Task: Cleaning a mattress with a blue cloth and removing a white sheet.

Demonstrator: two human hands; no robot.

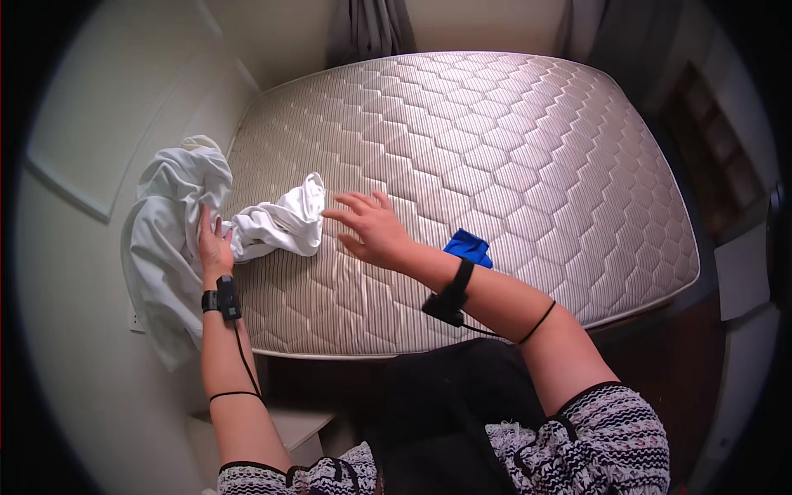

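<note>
My left hand (215,244) is pressed against a bunched white cloth (179,192), its visible fingers extended along the folds. Whether it grips any fabric is unclear. The cloth lies at the mattress's left side, and part of it drapes down beside the wall. A twisted white length (281,223) extends rightward from the bundle over the striped, quilted mattress (495,148). Just right of that length's raised end, my right hand (374,229) hovers open with fingers spread and nothing in it. A folded blue cloth (468,247) rests on the mattress, partly hidden behind my right forearm.
A wall (124,124) with raised moulding borders the left side. Grey curtains (371,31) hang behind the mattress. A pale cabinet (303,427) stands low near my left arm. Black devices with cables are strapped to both wrists. A brown slatted object (705,142) is at the right.
</note>
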